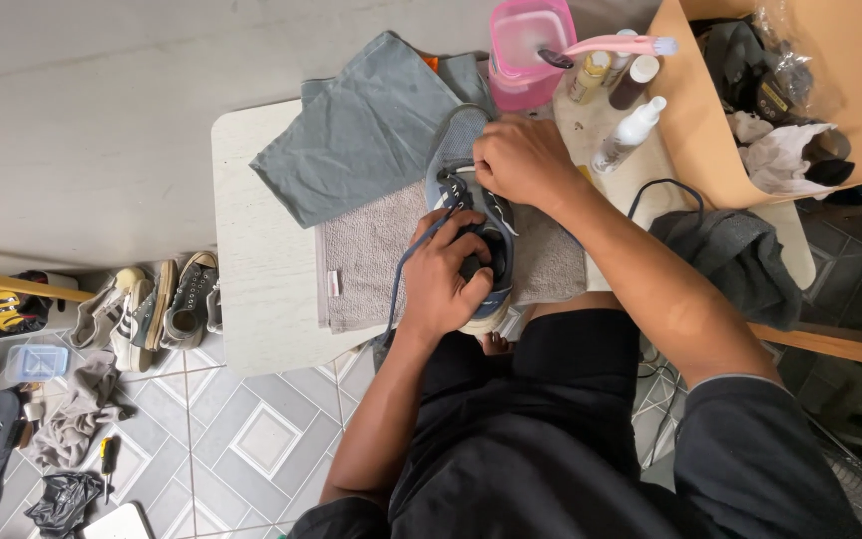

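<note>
A dark blue sneaker (491, 215) lies on a grey towel (371, 255) on a small white table (256, 250). My left hand (441, 274) grips the heel end of the sneaker, fingers in its opening. Over the shoe's front, my right hand (521, 160) pinches a dark lace (456, 125) that loops up from the eyelets. Another strand of lace (398, 284) hangs down past my left wrist.
A grey-green cloth (366, 125) lies at the table's back. A pink tub (529, 50), a pink brush (616, 45), bottles (631, 130) and a cardboard box (740, 100) stand to the right. Dark fabric (735, 255) lies on the right. Shoes (152, 304) and rags sit on the tiled floor.
</note>
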